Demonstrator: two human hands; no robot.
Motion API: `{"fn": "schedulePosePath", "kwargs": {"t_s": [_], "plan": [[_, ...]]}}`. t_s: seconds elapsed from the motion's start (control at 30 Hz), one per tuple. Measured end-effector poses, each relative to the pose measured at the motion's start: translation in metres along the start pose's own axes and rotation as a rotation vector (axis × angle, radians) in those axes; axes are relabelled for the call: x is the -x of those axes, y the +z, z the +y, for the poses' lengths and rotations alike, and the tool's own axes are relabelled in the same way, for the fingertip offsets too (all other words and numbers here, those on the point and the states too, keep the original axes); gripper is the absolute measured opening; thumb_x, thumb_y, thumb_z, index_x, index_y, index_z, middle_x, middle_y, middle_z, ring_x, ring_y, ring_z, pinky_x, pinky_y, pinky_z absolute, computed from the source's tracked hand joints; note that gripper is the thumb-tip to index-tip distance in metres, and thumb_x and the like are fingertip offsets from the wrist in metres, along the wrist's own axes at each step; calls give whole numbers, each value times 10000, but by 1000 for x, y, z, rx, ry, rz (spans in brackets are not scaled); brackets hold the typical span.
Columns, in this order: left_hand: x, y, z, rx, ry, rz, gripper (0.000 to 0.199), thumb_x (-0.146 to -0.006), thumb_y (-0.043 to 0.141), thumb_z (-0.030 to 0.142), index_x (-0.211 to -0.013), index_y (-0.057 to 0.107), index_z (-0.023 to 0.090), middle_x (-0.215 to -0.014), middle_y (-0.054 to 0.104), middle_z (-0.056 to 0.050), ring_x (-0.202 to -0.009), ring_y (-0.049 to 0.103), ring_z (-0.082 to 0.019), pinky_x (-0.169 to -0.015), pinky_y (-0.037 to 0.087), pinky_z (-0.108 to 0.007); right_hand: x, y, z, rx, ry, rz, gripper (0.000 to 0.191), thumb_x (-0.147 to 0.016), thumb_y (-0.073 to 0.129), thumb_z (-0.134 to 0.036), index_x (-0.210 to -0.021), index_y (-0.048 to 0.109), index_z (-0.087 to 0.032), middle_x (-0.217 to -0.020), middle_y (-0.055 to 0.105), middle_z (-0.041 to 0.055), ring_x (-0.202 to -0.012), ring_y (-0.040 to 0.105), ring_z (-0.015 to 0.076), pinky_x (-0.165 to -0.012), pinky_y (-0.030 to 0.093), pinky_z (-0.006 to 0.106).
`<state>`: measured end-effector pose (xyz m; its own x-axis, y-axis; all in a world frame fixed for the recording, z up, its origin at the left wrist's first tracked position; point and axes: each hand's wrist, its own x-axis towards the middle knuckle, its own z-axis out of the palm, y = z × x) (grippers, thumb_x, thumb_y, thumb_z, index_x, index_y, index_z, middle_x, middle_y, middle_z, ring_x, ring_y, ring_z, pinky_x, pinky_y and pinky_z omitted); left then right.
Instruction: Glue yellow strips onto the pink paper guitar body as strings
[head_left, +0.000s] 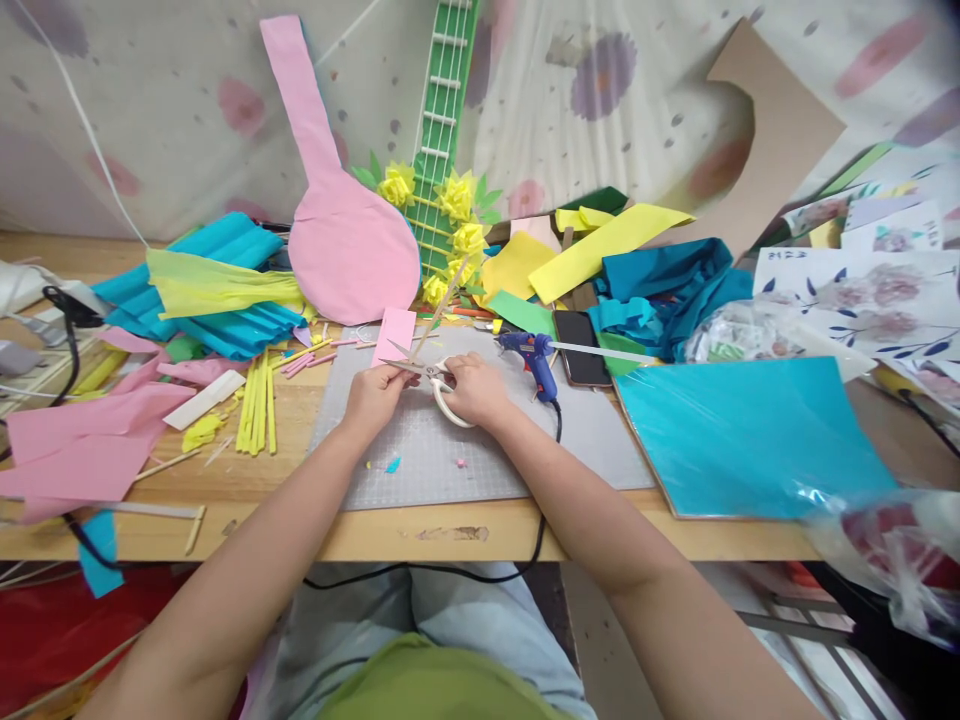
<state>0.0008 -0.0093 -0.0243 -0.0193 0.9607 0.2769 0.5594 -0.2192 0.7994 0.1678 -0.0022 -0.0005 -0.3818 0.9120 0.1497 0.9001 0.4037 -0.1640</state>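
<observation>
My right hand (474,388) grips scissors (448,408) with white handles, their metal blades apart and pointing left over the cutting mat (480,470). Close beside the blades, my left hand (373,402) is closed in a pinch. A thin wooden stick (439,315) slants up and away from its fingertips, its lower end between them and the blades; the exact grip is partly hidden. Just beyond my left hand is a pink paper strip (395,332), its near end covered by the hand. Small blue and pink scraps dot the mat nearer me.
A blue glue gun (531,358) and a phone (576,345) lie right of my hands. Behind stand a pink banjo-shaped piece (352,250) and a green strung neck (439,130) with yellow paper flowers. Yellow sticks (257,405) lie left; a turquoise sheet (757,440) lies right.
</observation>
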Motion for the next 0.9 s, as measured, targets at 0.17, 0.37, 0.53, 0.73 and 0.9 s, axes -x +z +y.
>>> {"fn": "schedulePosePath", "kwargs": {"t_s": [0.17,0.37,0.53,0.73,0.9], "plan": [[0,1,-1,-30,41,0,241,-786,479,281,-774,701,187,-766,710,-29,-739,653,-173,-694,493,-287,1,0,0,-23,-8,12,245,-787,477,-376,-914,569,-188,-985,621,60,-958,480,199,-789,369,281],[1,1,-1,-75,67,-15,246,-788,478,281,-712,691,185,-714,700,-27,-703,646,-171,-690,482,-276,1,-1,-2,-19,8,-10,243,-783,478,-359,-908,576,-175,-991,618,79,-964,487,201,-782,364,282],[1,0,-3,-38,68,-46,248,-790,469,291,-706,674,180,-680,692,-18,-669,640,-160,-656,477,-258,0,0,0,10,-5,-22,241,-781,474,-393,-838,591,-190,-916,642,75,-948,525,199,-721,379,267],[0,3,-4,-7,60,-43,238,-790,470,294,-758,679,184,-726,701,-25,-714,650,-167,-685,489,-274,-1,0,0,41,10,-55,280,-781,461,-423,-836,611,-194,-898,653,91,-934,547,216,-710,383,283],[-1,7,-4,142,-26,-8,240,-774,491,306,-757,682,163,-743,704,-46,-693,657,-169,-681,515,-294,-1,-2,0,39,2,-26,255,-775,478,-390,-861,601,-184,-924,646,90,-948,532,217,-713,386,281]]}}
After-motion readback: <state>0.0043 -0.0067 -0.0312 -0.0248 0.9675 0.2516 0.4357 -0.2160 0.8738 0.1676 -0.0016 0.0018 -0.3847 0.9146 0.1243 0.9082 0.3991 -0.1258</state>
